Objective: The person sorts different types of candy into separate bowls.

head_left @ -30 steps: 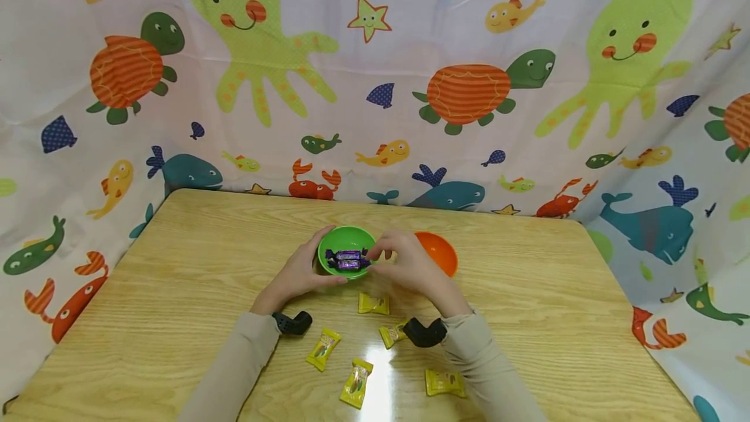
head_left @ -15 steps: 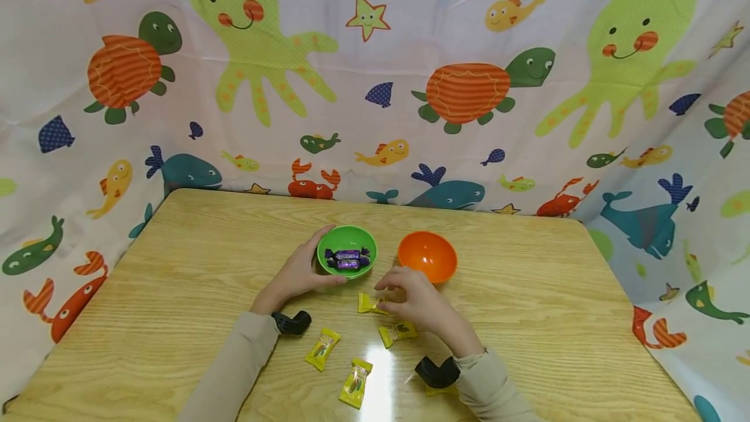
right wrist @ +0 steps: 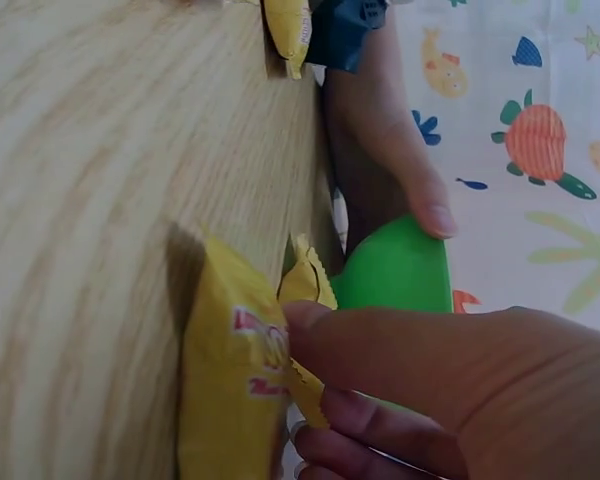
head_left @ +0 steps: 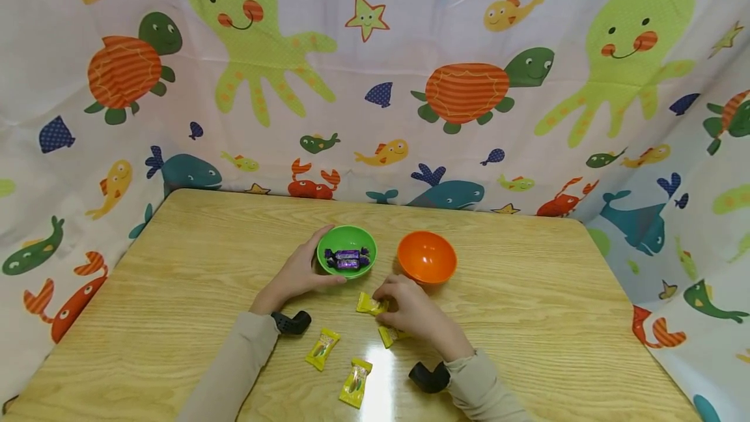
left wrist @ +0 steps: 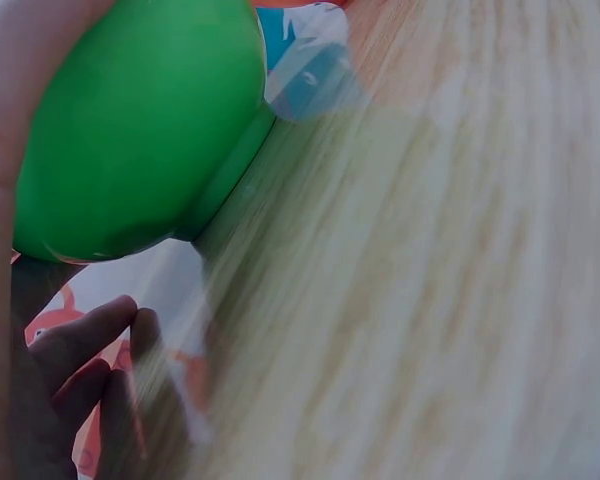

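My left hand (head_left: 297,272) holds the green bowl (head_left: 346,236) around its left side, thumb at the near rim and fingers behind. Purple-wrapped candies (head_left: 348,259) lie inside the bowl. Just in front of it, my right hand (head_left: 417,310) pinches a yellow-wrapped candy (head_left: 366,303) between thumb and fingers, low over the table. In the right wrist view, the thumb covers part of that candy (right wrist: 306,280). A second yellow candy (head_left: 391,336) lies partly beneath the right hand in the head view, and looms large in the right wrist view.
An orange bowl (head_left: 428,254) stands right of the green one, behind the right hand. Two more yellow candies (head_left: 323,348) lie on the wooden table (head_left: 527,318) nearer the person. A patterned curtain (head_left: 351,83) rises along the table's back edge.
My right hand has come away from the green bowl toward the person and its fingers have closed on the yellow candy in front. The left hand stays on the green bowl.
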`<state>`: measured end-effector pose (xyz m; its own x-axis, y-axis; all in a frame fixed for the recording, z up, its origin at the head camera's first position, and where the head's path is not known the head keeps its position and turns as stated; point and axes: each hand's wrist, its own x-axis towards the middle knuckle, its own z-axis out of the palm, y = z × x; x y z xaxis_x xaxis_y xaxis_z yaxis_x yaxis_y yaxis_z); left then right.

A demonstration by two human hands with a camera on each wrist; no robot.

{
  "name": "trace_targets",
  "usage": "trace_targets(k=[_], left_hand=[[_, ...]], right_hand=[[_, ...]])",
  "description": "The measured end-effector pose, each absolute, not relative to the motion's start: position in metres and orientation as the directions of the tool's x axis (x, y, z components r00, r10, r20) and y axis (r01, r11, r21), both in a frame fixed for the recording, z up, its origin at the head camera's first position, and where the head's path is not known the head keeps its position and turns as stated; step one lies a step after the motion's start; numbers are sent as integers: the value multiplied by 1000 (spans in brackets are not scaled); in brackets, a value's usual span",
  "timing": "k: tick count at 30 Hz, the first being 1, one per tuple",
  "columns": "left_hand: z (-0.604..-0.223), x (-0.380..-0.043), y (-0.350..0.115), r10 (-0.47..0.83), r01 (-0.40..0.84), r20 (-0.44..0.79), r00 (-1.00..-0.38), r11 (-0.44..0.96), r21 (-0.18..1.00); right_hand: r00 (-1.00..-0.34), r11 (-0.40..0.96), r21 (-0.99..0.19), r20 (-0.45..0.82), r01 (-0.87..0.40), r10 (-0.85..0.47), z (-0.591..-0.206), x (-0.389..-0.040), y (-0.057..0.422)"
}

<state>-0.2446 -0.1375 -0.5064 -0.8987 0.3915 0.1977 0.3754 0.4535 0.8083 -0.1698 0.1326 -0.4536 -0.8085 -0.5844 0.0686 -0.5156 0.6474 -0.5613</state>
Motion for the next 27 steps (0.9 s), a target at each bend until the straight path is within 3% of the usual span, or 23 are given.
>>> trace_targets(k=[10,16,21,27], left_hand=[[-482,-245,-137,460,363,137,-877,448,817],[-447,-252,-130,510,421,98,-855,570,706],[-415,-255,-110,597,531,127,-792,572,625],[-392,-253,-73,722,589,97,-685,470,658]], right_hand=[[-820,671,-524,98,-525,-565,-456,-169,129],[-829,691,-500,107,-522,-549,-457,-168,128],[-833,697,-495,112,-519,-542,-457,-167,128],[-813,686,-489,89,-539,-575,-446,-165,133]])
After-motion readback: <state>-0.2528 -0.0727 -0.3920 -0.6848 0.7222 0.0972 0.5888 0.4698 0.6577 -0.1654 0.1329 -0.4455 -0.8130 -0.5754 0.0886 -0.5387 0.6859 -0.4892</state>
